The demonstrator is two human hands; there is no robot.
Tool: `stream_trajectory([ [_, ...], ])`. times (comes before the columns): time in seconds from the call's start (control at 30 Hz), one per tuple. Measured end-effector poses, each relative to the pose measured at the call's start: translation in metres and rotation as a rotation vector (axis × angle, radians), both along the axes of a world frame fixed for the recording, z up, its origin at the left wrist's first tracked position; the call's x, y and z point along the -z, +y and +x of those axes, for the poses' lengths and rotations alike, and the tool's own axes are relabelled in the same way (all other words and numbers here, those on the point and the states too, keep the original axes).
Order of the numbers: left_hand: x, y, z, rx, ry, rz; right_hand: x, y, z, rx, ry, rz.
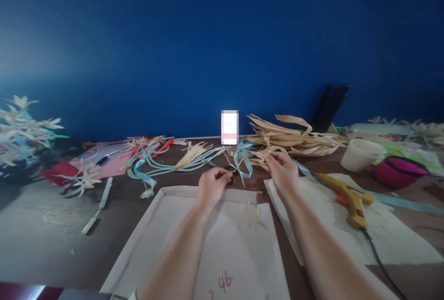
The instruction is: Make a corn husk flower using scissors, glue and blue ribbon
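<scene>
My left hand is closed in a pinch above the far edge of the white cardboard box lid. Its fingertips meet a small dark object whose kind I cannot make out. My right hand pinches what looks like a thin pale strip of dried corn husk, partly covered by the fingers. A curled light-blue ribbon lies between the two hands. Just beyond my right hand rests a pile of dried corn husks. Pale blue stems tied with husk lie to the left.
On the right, a yellow hot glue gun with a cord lies on white paper. Behind it stand a white cup and a magenta pouch. Husk flowers stand far left. A blue wall closes the back.
</scene>
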State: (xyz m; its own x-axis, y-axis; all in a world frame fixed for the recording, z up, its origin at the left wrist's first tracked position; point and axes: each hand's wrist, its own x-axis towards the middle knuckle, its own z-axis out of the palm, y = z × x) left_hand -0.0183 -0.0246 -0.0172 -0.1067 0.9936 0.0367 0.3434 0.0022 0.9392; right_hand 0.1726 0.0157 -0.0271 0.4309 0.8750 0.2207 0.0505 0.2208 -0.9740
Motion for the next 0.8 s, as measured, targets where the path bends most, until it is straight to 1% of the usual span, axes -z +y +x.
stream_trajectory([
  [0.07, 0.002, 0.0, 0.0, -0.025, 0.111, 0.059, 0.0, 0.0, 0.0, 0.013, 0.003, -0.025],
  [0.23, 0.004, -0.001, 0.002, -0.053, 0.19, 0.11, 0.005, 0.002, 0.003, 0.074, -0.084, -0.008],
  [0.3, 0.003, -0.002, 0.002, -0.035, 0.264, 0.147, 0.008, 0.003, 0.005, 0.089, -0.105, 0.0],
  [0.43, 0.001, -0.007, -0.001, 0.045, 0.434, 0.19, 0.011, 0.005, 0.005, 0.056, -0.099, 0.001],
  [0.63, -0.001, -0.013, -0.004, 0.134, 0.591, 0.105, 0.009, 0.004, 0.005, 0.043, -0.109, -0.017],
  [0.7, -0.001, -0.014, -0.005, 0.148, 0.605, 0.088, 0.009, 0.004, 0.005, 0.047, -0.118, -0.022],
  [0.8, 0.0, -0.012, -0.005, 0.132, 0.563, 0.097, 0.01, 0.004, 0.005, 0.052, -0.127, -0.024],
])
